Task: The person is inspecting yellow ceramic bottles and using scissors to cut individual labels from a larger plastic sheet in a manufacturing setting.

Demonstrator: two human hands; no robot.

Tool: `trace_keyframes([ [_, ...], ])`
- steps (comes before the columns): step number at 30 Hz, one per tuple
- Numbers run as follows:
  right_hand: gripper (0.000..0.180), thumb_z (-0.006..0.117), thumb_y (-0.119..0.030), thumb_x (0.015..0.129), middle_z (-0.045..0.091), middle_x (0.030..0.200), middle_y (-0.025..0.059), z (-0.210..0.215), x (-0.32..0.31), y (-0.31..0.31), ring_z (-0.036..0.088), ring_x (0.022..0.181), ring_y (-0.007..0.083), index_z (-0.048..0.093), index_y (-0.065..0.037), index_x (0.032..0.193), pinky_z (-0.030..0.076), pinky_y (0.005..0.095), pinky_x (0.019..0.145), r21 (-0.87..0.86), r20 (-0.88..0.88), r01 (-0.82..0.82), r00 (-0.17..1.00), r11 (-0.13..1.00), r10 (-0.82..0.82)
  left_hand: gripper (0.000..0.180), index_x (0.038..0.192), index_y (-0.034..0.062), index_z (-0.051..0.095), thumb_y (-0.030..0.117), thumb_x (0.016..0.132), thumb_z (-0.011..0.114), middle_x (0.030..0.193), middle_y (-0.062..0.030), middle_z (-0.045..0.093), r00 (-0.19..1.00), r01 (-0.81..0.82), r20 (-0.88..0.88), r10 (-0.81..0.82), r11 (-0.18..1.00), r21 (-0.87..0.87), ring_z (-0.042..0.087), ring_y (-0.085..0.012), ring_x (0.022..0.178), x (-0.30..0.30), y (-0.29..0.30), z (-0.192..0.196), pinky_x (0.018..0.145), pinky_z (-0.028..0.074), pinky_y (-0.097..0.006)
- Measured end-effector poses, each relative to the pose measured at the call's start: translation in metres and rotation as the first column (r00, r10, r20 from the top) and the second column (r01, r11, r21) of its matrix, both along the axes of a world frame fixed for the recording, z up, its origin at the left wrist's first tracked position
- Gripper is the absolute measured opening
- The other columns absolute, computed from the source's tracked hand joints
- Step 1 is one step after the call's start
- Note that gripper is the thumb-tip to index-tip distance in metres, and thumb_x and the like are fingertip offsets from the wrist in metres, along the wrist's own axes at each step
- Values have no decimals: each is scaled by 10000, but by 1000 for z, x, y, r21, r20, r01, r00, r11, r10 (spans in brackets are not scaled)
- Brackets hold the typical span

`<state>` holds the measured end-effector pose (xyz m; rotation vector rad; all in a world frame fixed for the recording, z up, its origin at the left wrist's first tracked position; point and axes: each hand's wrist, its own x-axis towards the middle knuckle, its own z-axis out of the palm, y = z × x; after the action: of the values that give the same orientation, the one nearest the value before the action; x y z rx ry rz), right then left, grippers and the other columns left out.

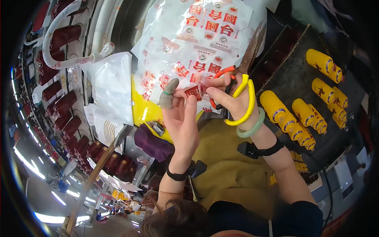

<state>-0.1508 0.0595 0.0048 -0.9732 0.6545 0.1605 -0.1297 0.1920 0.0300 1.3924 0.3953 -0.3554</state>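
My left hand [181, 128] is closed, pinching a small red printed decal [194, 92] between thumb and fingers. A grey cloth finger cover with a green band [168, 94] sits on one of its fingertips. My right hand [233, 96] meets it at the decal's right end, its fingers closed and also carrying scissors. Those scissors [248, 61] have dark, rusty blades pointing away up and right, with yellow and red-orange handles looped around my hand. Under and beyond both hands lies a glossy pale sheet of red decals [177, 47].
Yellow bottles [276, 108] stand in rows on a dark board [272, 75] at right. Dark red bottles [65, 104] line racks at left. Nearby are a white curved pipe [47, 51], a clear plastic bag [114, 87], a yellow sheet [144, 112] and a purple cloth [152, 142].
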Motion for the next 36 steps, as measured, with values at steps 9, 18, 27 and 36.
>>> trace_keyframes([
  [9,349,689,61,799,659,866,112,-4,11,11,663,807,136,379,-49,915,553,263,718,-94,4,-40,999,995,41,463,1330,-27,447,-48,892,598,956,-22,573,995,101,6,-101,995,22,566,-84,861,13,33,-7,773,482,-232],
  [18,408,746,48,758,650,914,85,-11,23,25,659,807,129,456,2,1042,556,266,712,-45,50,6,999,999,-3,448,1326,-29,448,-47,902,592,989,-32,569,998,51,-33,-51,999,-1,565,-97,896,16,39,-10,812,486,-252],
  [27,382,771,-176,793,643,816,170,-26,26,5,649,711,356,503,7,996,520,361,629,-779,-95,-281,936,560,338,395,1323,-14,423,-13,943,534,1082,-43,505,999,-44,-34,43,998,-40,573,-177,1071,17,49,-22,990,466,-373],
  [36,599,879,-338,670,437,708,15,-8,-28,4,407,636,98,497,-5,991,388,267,579,-437,22,-468,848,768,530,419,1349,-6,362,4,958,513,1237,-95,455,988,-126,-101,114,984,-125,587,-244,1081,19,57,-17,995,484,-437],
])
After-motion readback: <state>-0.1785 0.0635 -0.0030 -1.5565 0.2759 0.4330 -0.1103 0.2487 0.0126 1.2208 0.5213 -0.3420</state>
